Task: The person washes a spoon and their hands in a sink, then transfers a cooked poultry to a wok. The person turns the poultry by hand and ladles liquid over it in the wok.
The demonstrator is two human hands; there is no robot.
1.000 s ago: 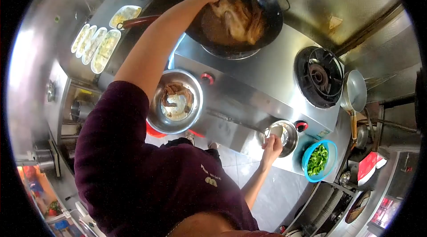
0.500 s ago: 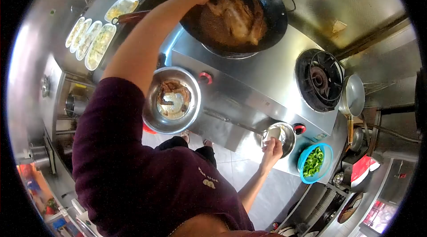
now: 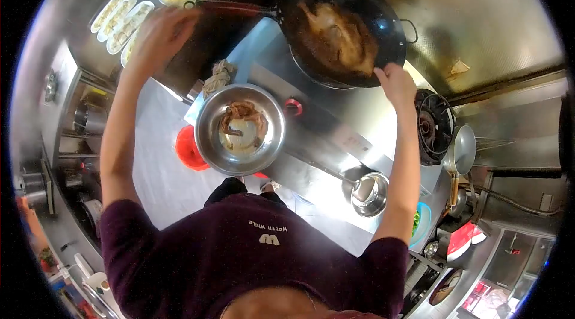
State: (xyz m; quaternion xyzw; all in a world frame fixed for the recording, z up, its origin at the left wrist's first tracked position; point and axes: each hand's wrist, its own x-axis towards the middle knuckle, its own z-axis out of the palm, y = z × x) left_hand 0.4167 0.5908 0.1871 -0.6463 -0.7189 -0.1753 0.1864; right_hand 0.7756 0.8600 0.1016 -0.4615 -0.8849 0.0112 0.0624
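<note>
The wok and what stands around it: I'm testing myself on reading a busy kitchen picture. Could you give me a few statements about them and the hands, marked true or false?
1. The right hand holds the wok at its rim. True.
2. The left hand is on the wok's rim. False: it is by the end of the wok's handle; blur hides whether it grips.
3. The ladle lies in the wok. False: its scoop is in the small metal pot.
4. The large metal bowl holds brown pieces. True.
5. The wok holds nothing. False: there is brown food in it.
</note>
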